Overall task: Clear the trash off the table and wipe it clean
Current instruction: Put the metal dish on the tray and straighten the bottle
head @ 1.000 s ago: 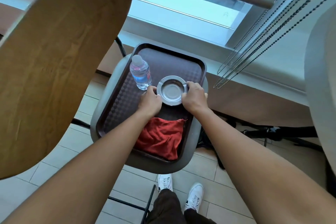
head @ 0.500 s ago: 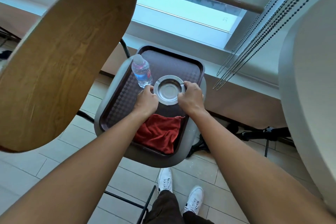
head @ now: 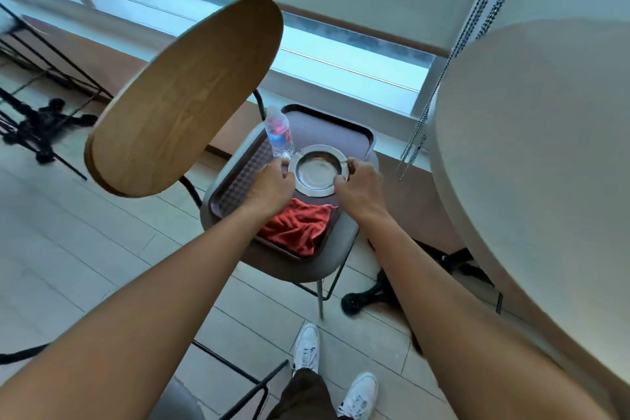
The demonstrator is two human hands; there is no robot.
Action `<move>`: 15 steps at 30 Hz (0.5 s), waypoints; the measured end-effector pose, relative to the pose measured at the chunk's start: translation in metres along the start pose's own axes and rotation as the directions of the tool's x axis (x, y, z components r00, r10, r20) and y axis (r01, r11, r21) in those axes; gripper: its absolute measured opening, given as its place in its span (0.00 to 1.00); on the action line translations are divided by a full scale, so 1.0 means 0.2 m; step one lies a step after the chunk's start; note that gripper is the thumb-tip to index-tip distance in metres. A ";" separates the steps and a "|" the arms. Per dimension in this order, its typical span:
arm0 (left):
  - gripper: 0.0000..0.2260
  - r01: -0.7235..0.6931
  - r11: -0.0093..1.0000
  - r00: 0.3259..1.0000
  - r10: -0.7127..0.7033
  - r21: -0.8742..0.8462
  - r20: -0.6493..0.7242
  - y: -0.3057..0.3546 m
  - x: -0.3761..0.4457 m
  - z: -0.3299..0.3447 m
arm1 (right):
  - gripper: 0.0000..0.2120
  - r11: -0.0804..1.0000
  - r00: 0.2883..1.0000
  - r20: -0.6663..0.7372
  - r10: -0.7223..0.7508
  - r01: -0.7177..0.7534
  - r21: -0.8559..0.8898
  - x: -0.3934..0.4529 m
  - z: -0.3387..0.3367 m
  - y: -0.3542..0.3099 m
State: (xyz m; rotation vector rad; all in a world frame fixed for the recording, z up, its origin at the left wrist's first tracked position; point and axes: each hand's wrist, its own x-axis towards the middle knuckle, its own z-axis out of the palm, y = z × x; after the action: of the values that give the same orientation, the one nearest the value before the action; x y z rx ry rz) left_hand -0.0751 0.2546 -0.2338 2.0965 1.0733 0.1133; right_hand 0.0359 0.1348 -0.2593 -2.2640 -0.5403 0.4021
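A dark brown tray (head: pixel 344 133) rests on a grey chair seat (head: pixel 335 257). On the tray stand a small water bottle (head: pixel 279 135) at the back left and a crumpled red cloth (head: pixel 298 227) at the near end. A round metal ashtray (head: pixel 318 170) sits between them, looking slightly raised. My left hand (head: pixel 271 186) grips the ashtray's left rim and my right hand (head: pixel 358 184) grips its right rim.
The chair's wooden backrest (head: pixel 185 97) rises at the left. A pale round table (head: pixel 542 153) fills the right side, its black base (head: pixel 371 295) on the tiled floor. Blind chains (head: pixel 439 89) hang by the window. My white shoes (head: pixel 306 348) are below.
The camera has swung left and pulled back, so the pale table shows more. Both hands stay on the ashtray, which appears lifted a little off the tray.
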 end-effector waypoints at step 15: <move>0.13 -0.123 0.986 0.985 0.135 0.115 -0.104 0.16 -0.50 -0.26 | 0.08 0.984 0.999 0.001 -0.050 0.049 0.169 -0.47 -0.34 -0.17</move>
State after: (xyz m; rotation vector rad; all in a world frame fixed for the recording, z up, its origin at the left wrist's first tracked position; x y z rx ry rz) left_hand -0.1382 0.2010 -0.1514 2.2811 1.0275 0.2430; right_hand -0.0230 0.0674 -0.1785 -2.0837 -0.5440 0.4132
